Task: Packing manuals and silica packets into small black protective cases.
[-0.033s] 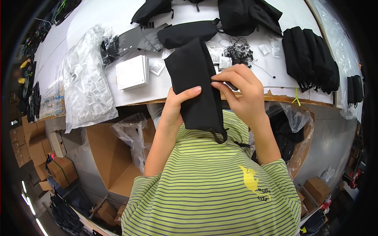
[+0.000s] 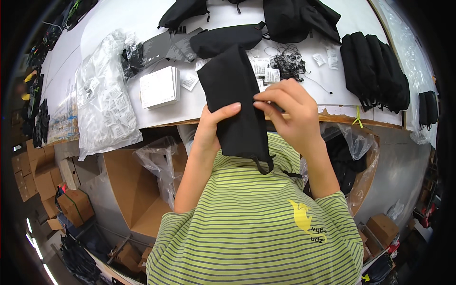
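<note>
A black fabric pouch (image 2: 230, 95) is held up in front of me, long side upright, with a short loop (image 2: 262, 164) hanging at its lower end. My left hand (image 2: 213, 124) is closed round its left side, thumb lying flat across the front. At the pouch's right edge my right hand (image 2: 293, 105) makes a pinch, thumb and forefinger close together against the fabric. Whatever lies between those fingertips is too small to tell. Behind the pouch, another black pouch (image 2: 227, 42) lies on the white table (image 2: 128, 14).
A tangle of thin black cords (image 2: 288, 61) and small white labels (image 2: 272, 75) lie behind my right hand. Left of the pouch are a white card stack (image 2: 159, 89), dark grey cards (image 2: 158, 49) and a clear plastic bag (image 2: 105, 97). Several black pouches (image 2: 373, 71) stand at right. An open carton (image 2: 124, 183) is below.
A small dark strip that stuck out from my right fingers no longer shows. Those fingertips have shifted slightly along the pouch's edge; the left hand keeps its grip.
</note>
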`<state>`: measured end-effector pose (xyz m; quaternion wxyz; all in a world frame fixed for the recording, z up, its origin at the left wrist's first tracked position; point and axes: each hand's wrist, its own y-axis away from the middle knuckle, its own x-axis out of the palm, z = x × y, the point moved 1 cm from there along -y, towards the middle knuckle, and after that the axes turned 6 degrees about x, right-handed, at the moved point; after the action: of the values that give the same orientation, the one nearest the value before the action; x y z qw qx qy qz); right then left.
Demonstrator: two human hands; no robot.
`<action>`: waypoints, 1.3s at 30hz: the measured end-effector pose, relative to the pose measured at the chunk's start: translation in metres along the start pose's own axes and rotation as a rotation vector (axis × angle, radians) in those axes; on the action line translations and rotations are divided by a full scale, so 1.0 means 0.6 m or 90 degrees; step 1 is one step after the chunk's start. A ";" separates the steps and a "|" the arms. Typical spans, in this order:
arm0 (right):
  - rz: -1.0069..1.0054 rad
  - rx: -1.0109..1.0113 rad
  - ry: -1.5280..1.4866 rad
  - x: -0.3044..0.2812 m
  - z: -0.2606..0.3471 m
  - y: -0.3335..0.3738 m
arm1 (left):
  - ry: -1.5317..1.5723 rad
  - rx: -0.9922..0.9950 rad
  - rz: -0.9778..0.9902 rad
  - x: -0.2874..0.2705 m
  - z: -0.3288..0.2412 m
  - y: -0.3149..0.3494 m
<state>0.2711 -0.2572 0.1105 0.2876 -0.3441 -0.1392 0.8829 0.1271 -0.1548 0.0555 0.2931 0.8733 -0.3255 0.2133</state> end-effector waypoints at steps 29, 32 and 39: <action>0.104 0.105 -0.150 -0.033 -0.007 0.005 | -0.331 0.332 -0.068 -0.057 -0.016 0.004; 0.113 0.129 -0.251 -0.035 -0.019 0.006 | -0.285 0.427 0.052 -0.044 -0.051 0.013; 0.108 0.068 -0.091 -0.061 -0.032 -0.011 | -0.412 0.547 0.071 -0.057 -0.057 0.012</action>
<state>0.3091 -0.2730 0.1186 0.2193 -0.2753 -0.0821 0.9324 0.0919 -0.1218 0.0639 -0.2175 0.9170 -0.3285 0.0623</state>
